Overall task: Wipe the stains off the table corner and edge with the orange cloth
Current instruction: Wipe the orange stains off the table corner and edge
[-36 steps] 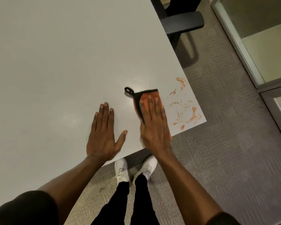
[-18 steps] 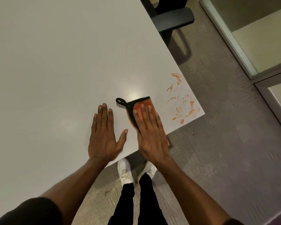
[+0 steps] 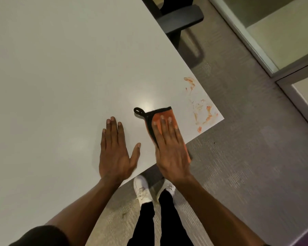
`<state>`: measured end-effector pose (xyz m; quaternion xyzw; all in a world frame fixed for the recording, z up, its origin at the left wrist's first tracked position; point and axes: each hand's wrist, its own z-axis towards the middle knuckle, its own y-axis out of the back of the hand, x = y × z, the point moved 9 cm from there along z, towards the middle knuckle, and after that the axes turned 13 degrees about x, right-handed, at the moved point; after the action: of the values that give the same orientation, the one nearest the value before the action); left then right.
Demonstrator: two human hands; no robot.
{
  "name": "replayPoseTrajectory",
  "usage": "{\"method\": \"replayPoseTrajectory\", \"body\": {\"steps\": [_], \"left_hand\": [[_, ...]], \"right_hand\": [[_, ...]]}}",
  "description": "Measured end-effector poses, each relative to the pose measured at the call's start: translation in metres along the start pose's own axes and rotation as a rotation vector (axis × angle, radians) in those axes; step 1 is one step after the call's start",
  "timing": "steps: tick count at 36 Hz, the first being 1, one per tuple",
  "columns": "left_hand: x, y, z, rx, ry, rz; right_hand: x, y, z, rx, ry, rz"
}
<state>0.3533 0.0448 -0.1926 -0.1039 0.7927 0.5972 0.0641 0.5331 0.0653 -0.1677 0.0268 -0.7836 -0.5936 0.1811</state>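
Shoes: white sneakers (image 3: 143, 190) on the grey carpet (image 3: 247, 166), just under the near table edge, below black trouser legs.
Left hand: the left hand (image 3: 115, 151) lies palm down on the white table (image 3: 60, 68), fingers straight and together, thumb splayed toward the cloth; it holds nothing.
Right hand: the right hand (image 3: 171, 148) is spread flat on the orange cloth (image 3: 164, 115), fingers extended, pressing rather than clasping it; wrist past the near table edge.
Cloth: orange with black trim and a black hanging loop (image 3: 138, 110) at its far left corner; it lies flat at the near edge, its near right corner overhanging.
Stains: orange smears (image 3: 205, 115) at the table corner, right of the cloth and apart from it; another smear (image 3: 190, 82) farther along the right edge.
Beyond: a black office chair (image 3: 180, 18) beside the table's right edge.
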Motion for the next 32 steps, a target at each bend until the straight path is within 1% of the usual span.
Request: {"method": "replayPoseTrajectory", "body": {"steps": [2, 5, 9, 12, 15, 19, 21, 25, 26, 29, 32], "left_hand": [[0.000, 0.000, -0.001, 0.000, 0.005, 0.000], [0.000, 0.000, 0.002, -0.001, 0.009, 0.017], [0.001, -0.001, 0.001, -0.011, 0.014, 0.041], [0.001, -0.001, 0.001, -0.021, 0.011, 0.060], [0.002, -0.002, 0.001, -0.017, 0.024, 0.065], [0.001, 0.000, 0.001, -0.024, 0.000, 0.065], [0.000, 0.001, 0.001, -0.026, 0.007, 0.066], [-0.002, 0.002, 0.001, -0.028, -0.001, 0.067], [-0.002, 0.002, 0.001, -0.029, -0.007, 0.071], [-0.002, 0.003, 0.001, -0.032, -0.009, 0.076], [-0.001, 0.002, 0.000, -0.033, -0.005, 0.072]], "right_hand": [[0.000, -0.001, -0.002, 0.010, 0.024, 0.007], [-0.015, 0.016, 0.023, -0.034, 0.029, 0.063], [-0.051, 0.047, 0.078, -0.084, -0.103, 0.133], [-0.059, 0.057, 0.102, -0.095, -0.134, 0.106], [-0.047, 0.052, 0.095, -0.089, -0.157, 0.129], [-0.008, 0.027, 0.049, -0.041, -0.035, 0.117], [0.005, 0.014, 0.025, -0.017, -0.011, 0.088], [-0.001, 0.011, 0.019, -0.002, 0.051, 0.096], [-0.010, 0.017, 0.026, -0.012, 0.040, 0.118], [-0.048, 0.041, 0.055, -0.082, -0.078, 0.155], [-0.062, 0.053, 0.074, -0.092, -0.130, 0.149]]}}
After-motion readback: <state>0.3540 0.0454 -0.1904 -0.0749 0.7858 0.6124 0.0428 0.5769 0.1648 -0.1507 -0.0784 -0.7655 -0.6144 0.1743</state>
